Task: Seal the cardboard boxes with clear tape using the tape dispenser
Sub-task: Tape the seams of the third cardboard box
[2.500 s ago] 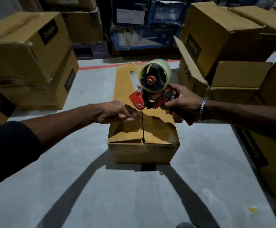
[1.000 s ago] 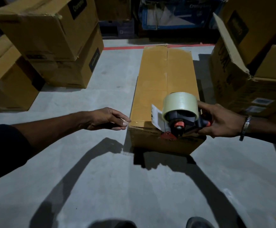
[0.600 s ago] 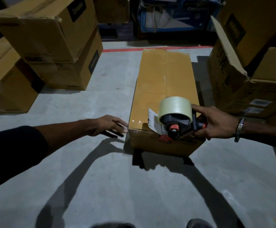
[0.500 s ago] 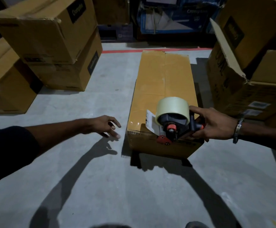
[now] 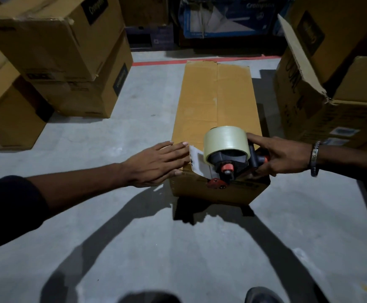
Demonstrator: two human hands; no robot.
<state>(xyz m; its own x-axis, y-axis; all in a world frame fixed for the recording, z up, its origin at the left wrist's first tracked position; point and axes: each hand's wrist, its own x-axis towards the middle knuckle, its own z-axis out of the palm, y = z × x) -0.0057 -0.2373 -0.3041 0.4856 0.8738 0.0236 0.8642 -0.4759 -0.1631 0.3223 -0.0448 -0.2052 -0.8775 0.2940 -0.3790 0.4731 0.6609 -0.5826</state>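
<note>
Since the previous frame, our left hand [image 5: 154,164] moves onto the box [image 5: 216,110], fingers straight and flat at its near left corner. Rightward, our right hand [image 5: 281,157] grips the tape dispenser [image 5: 228,156] at the box's near edge.

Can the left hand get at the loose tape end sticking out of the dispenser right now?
Probably yes. The left hand lies flat on the box at its near left corner, its fingers right beside the tape end hanging from the tape dispenser, with nothing between them. The right hand holds the dispenser from the other side.
</note>
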